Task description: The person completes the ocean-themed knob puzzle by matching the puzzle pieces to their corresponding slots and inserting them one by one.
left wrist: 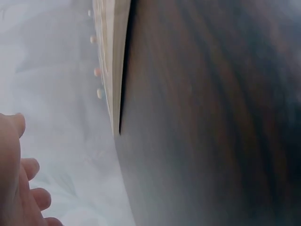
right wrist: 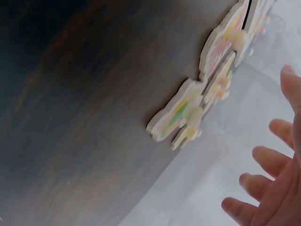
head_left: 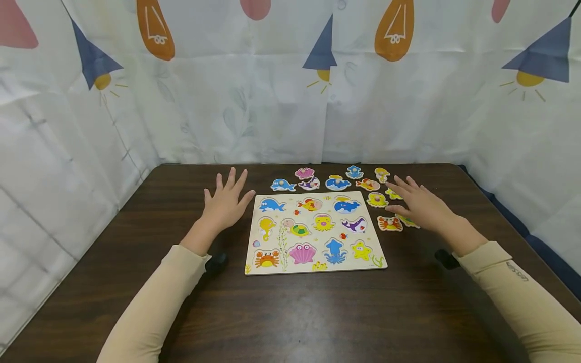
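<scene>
A wooden puzzle board (head_left: 313, 233) with printed sea animals lies flat on the dark table. My left hand (head_left: 223, 204) is just off its upper left corner, fingers spread, holding nothing. On the other side, my right hand (head_left: 422, 205) hovers with spread fingers over the knobbed pieces at the right. The crab piece (head_left: 390, 224) lies near its fingertips, and the turtle piece (right wrist: 176, 113) shows below the hand in the right wrist view. Part of the yellow star piece (head_left: 394, 194) is hidden behind the fingers. The octopus piece (head_left: 377, 199) sits beside the board's right edge.
Behind the board lie the dolphin piece (head_left: 283, 185), pink shell piece (head_left: 304, 173), blue whale piece (head_left: 338, 182), squid piece (head_left: 354, 172), fish piece (head_left: 367, 184) and seahorse piece (head_left: 382, 174). A patterned white curtain (head_left: 272, 111) hangs behind the table (head_left: 290, 317).
</scene>
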